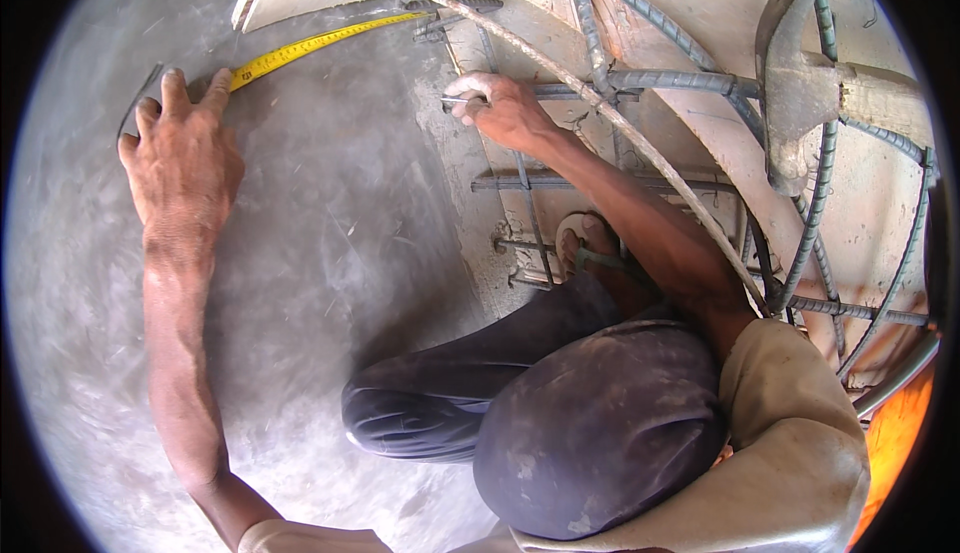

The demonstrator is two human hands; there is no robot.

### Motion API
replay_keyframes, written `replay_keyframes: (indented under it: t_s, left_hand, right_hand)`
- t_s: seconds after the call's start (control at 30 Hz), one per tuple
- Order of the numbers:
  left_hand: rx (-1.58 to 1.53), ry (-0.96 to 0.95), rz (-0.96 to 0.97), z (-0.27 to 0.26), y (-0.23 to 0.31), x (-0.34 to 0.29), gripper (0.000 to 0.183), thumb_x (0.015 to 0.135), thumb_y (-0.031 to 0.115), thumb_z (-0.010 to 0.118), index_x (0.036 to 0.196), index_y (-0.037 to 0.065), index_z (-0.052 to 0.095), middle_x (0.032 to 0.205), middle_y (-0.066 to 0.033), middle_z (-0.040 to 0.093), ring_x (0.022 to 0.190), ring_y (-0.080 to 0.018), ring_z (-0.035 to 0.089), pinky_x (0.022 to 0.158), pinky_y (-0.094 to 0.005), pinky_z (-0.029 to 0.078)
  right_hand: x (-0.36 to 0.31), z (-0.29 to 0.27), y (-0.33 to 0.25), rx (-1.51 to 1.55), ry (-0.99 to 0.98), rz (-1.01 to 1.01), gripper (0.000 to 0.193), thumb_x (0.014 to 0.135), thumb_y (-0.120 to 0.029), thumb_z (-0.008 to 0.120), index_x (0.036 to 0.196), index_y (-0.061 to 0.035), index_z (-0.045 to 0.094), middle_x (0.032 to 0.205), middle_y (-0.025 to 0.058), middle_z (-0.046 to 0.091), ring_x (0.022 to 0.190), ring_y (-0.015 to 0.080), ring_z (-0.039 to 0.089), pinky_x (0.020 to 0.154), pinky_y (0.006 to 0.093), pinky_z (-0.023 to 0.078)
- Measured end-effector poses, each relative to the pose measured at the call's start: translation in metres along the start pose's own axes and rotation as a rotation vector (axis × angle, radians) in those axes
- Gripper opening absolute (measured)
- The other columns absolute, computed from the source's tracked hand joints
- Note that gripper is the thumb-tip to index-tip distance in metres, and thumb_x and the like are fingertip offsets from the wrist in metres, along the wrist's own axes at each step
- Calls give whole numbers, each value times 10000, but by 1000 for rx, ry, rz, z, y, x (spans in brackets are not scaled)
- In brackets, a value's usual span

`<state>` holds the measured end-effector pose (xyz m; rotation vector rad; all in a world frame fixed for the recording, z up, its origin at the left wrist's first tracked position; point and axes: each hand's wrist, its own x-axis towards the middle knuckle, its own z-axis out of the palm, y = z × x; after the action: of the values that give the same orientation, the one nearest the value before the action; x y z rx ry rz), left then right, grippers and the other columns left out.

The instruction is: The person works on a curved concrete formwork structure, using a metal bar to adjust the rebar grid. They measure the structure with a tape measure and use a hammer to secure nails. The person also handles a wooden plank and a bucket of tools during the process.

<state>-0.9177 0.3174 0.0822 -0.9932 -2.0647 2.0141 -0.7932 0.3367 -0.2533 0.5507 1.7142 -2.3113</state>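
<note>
My left hand (185, 168) is over the grey floor at the left, its back toward me. Its fingers bend over one end of a yellow tape measure (315, 46), with the index finger at the blade; the palm hides whatever is beneath. A dark strap or cord (140, 103) curves beside those fingertips. The blade runs out to the right, up to the bars at the slab's edge. Below its far end, my right hand (500, 108) is closed in a pinch around a thin, shiny piece (465, 101), mostly covered by the fingers.
Ribbed steel bars (680, 81) cross the right side, some bent into curves. A claw hammer (805, 83) with a wooden handle hangs among them. One thin rod (600, 98) passes diagonally over my right forearm. My bent knees and a sandalled foot (592, 238) are near the slab edge.
</note>
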Motion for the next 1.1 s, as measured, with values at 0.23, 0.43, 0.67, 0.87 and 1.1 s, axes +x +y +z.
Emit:
replay_keyframes:
  t_s: [0.23, 0.43, 0.67, 0.87, 1.1]
  left_hand:
    - [58, -76, -37, -9, -16, 2, 573, 979, 231, 729, 1513, 354, 559, 1568, -77, 472, 1421, -311, 507, 1153, -541, 492]
    - [39, -15, -27, 3, -14, 1, 596, 960, 238, 756, 1510, 356, 560, 1520, -70, 500, 1411, -300, 507, 1153, -539, 496]
    - [-96, 94, 30, 9, -17, 3, 531, 945, 171, 747, 1450, 286, 630, 1447, -91, 547, 1330, -295, 575, 1086, -540, 523]
    - [-86, 114, 55, 21, 7, 16, 539, 948, 182, 751, 1464, 254, 614, 1468, -113, 523, 1328, -316, 579, 1077, -560, 522]
    - [-65, 66, 69, 10, 9, 22, 507, 944, 166, 755, 1432, 228, 633, 1480, -121, 526, 1311, -326, 604, 1047, -557, 552]
  right_hand:
    - [32, 6, -32, 12, 116, -32, 362, 990, -174, 577, 1333, -140, 686, 1104, 94, 785, 1077, 237, 706, 982, 383, 535]
    - [81, 7, -35, -196, 326, 7, 430, 964, -170, 560, 1386, -106, 616, 1185, 74, 770, 1101, 273, 700, 998, 413, 527]
    - [68, 3, -6, -98, 201, 75, 424, 980, -113, 542, 1401, -93, 588, 1143, 84, 780, 965, 217, 735, 902, 366, 553]
    - [71, 7, -3, -84, 242, -74, 414, 996, -79, 526, 1406, -67, 576, 1123, 109, 779, 940, 198, 747, 828, 368, 576]
    - [103, 12, -31, -455, 151, -221, 302, 985, -170, 547, 1151, 20, 713, 1018, 198, 769, 894, 286, 759, 826, 445, 590]
